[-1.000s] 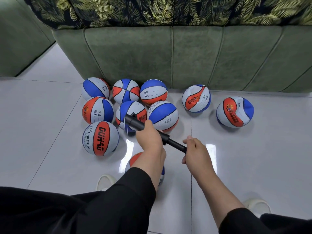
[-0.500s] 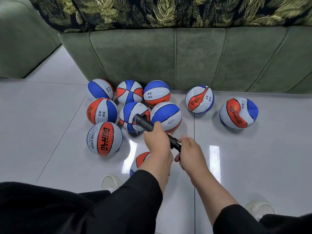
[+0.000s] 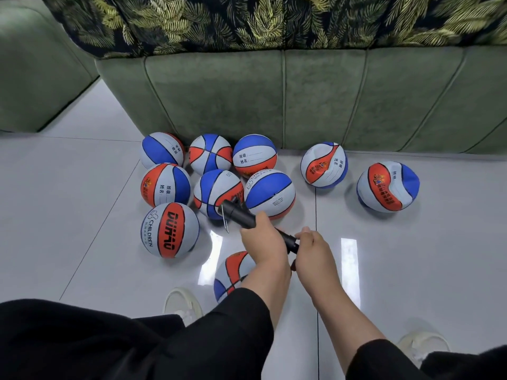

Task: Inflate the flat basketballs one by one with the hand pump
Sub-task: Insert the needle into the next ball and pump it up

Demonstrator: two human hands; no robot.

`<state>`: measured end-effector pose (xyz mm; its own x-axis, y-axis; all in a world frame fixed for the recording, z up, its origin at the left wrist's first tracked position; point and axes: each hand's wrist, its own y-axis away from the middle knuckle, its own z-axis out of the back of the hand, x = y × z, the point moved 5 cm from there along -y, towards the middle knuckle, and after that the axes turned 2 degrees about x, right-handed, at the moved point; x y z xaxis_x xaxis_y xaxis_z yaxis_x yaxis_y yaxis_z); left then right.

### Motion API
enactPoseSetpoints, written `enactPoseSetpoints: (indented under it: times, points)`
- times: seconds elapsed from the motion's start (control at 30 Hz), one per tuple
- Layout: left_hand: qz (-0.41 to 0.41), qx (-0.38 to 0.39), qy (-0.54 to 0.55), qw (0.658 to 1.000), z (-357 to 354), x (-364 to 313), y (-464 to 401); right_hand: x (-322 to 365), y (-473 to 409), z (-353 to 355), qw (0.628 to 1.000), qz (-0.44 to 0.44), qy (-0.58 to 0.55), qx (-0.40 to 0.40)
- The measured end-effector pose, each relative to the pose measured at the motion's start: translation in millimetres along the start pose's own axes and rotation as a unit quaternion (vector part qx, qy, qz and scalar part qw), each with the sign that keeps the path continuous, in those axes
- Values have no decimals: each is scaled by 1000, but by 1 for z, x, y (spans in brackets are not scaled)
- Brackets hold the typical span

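Ten red, blue and grey basketballs lie on the tiled floor (image 3: 82,204) by a green sofa (image 3: 301,100); two dented ones (image 3: 324,164) sit right. Left hand (image 3: 262,241) grips the black hand pump (image 3: 241,216) barrel, right hand (image 3: 315,249) grips its handle. Needle hangs free, in no ball. Risk: pumping now moves air nowhere; the thin needle could bend if jabbed off-valve.

Cluster of basketballs (image 3: 208,185) on floor (image 3: 68,204) before sofa (image 3: 274,105), two dented balls (image 3: 356,174) right
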<state>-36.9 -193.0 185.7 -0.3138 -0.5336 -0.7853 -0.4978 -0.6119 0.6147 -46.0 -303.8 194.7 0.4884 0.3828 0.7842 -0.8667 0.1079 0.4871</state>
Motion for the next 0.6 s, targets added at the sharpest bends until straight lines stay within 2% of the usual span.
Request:
enactPoseSetpoints:
  times: [0.23, 0.4, 0.6]
  points:
    - [12, 24, -4, 1000, 4, -12, -15, 4, 3, 1, 999, 14, 4, 42]
    - [19, -7, 21, 1000, 12, -24, -38, -2, 1, 15, 1000, 8, 5, 12]
    - [25, -2, 19, 1000, 3, -7, -10, 3, -1, 5, 1000, 0, 15, 6]
